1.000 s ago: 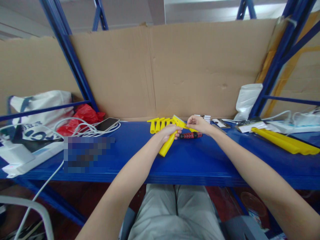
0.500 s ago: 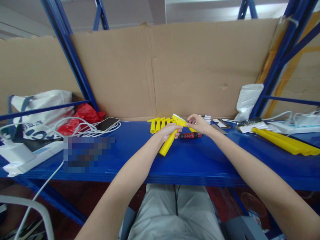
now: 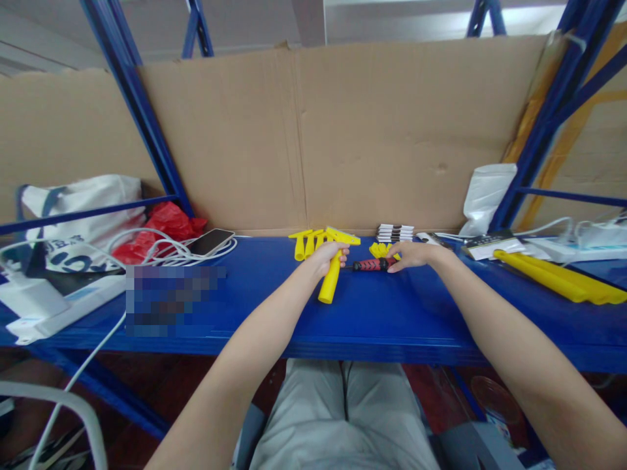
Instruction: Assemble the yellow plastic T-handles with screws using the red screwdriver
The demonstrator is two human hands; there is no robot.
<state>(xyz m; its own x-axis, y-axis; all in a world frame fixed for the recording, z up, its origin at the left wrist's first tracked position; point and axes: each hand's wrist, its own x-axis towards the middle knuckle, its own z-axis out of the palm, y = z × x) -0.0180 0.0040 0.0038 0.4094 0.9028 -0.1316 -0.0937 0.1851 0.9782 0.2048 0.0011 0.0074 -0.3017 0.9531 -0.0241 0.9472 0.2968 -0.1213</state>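
My left hand (image 3: 329, 257) is closed round a yellow scraper (image 3: 330, 284), its tube handle pointing toward me and its wide head (image 3: 343, 236) at the far end. At the right end of a red and black screwdriver (image 3: 371, 264), my right hand (image 3: 410, 255) has its fingers closed on the handle. The screwdriver lies on the blue table, its shaft pointing left toward the scraper. Just behind it is a small pile of yellow plastic parts (image 3: 379, 249), partly covered by my right fingers. Several more yellow scrapers (image 3: 308, 244) stand in a row beyond my left hand.
Small white boxes or packets (image 3: 394, 233) are stacked at the back. Long yellow tubes (image 3: 558, 277) lie at the right beside a power strip (image 3: 582, 249). To the left are a phone (image 3: 211, 242), white cables, a red plastic bag (image 3: 171, 230) and a cloth bag (image 3: 93, 215).
My right hand has left the scraper head and moved down to the screwdriver's handle. The scraper, still in my left hand, has turned to stand more upright in view.
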